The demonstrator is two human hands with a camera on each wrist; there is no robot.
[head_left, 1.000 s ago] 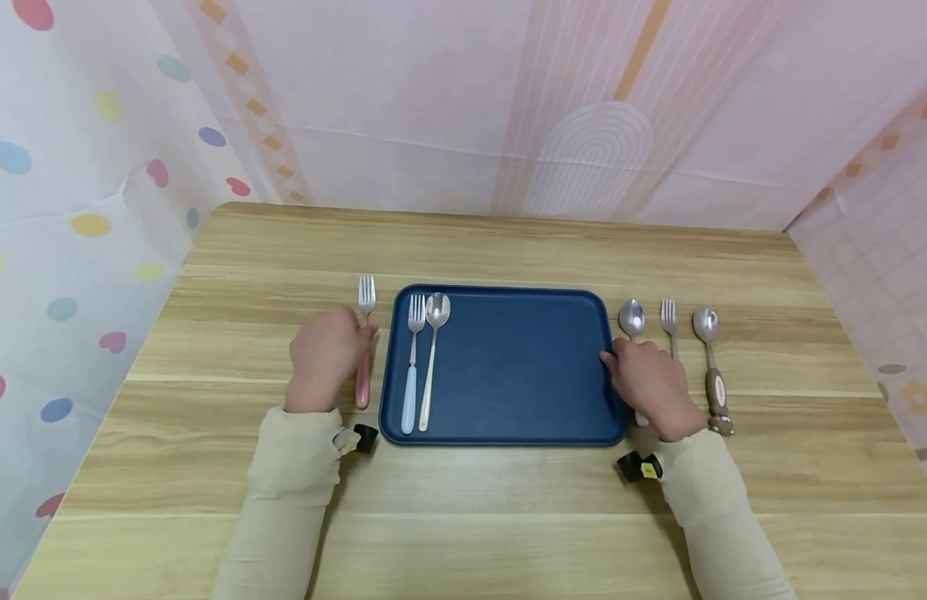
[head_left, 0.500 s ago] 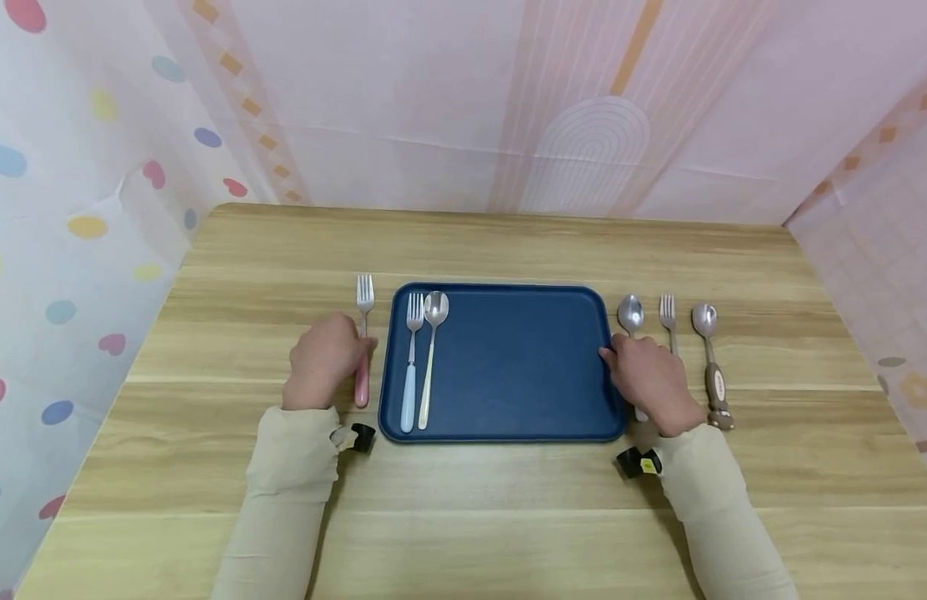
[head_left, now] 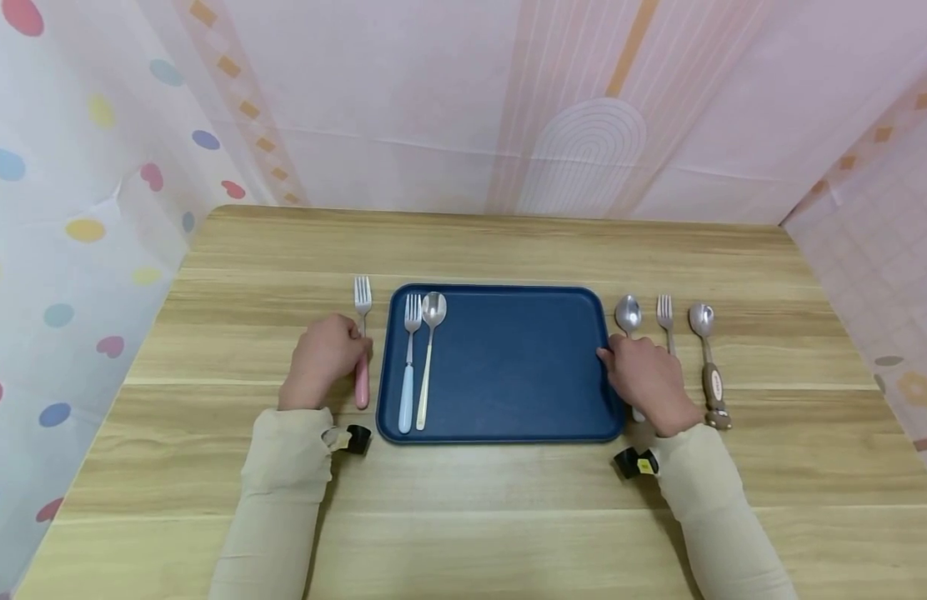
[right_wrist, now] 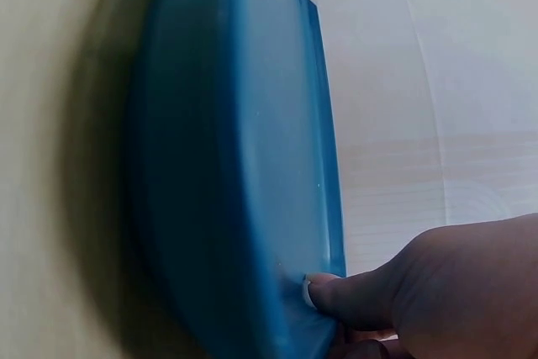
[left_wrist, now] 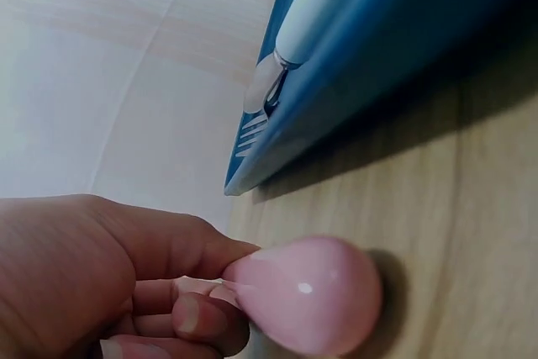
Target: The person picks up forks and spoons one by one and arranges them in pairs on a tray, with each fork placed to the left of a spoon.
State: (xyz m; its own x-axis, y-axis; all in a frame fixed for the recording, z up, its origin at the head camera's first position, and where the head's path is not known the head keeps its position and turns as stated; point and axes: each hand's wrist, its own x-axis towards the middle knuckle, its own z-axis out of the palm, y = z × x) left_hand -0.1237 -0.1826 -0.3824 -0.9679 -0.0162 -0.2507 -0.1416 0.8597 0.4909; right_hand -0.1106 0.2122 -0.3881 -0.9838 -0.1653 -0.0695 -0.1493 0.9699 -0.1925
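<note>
My left hand point(head_left: 324, 358) pinches the handle of a fork with a pink handle point(head_left: 362, 387), lying left of the tray with its tines pointing away. Close up in the left wrist view, thumb and fingers meet on the rounded pink handle point(left_wrist: 311, 296). My right hand point(head_left: 647, 375) grips the right rim of a dark blue tray point(head_left: 516, 367). In the right wrist view its thumb point(right_wrist: 349, 296) lies over the tray's edge; the other fingers are mostly hidden. On the tray's left side lie a fork with a light blue handle point(head_left: 407, 396) and a spoon with a cream handle point(head_left: 425, 379), side by side.
Right of the tray are a spoon point(head_left: 628, 312) and a fork point(head_left: 664, 310), both partly covered by my right hand. A spoon with a brown handle point(head_left: 714, 383) lies farther right. Patterned curtains point(head_left: 403, 108) hang beyond the wooden table point(head_left: 478, 517).
My left hand has drawn back very slightly along the pink-handled fork. The head view has shifted a little; my right hand stays on the tray's rim, and tray and cutlery keep their places.
</note>
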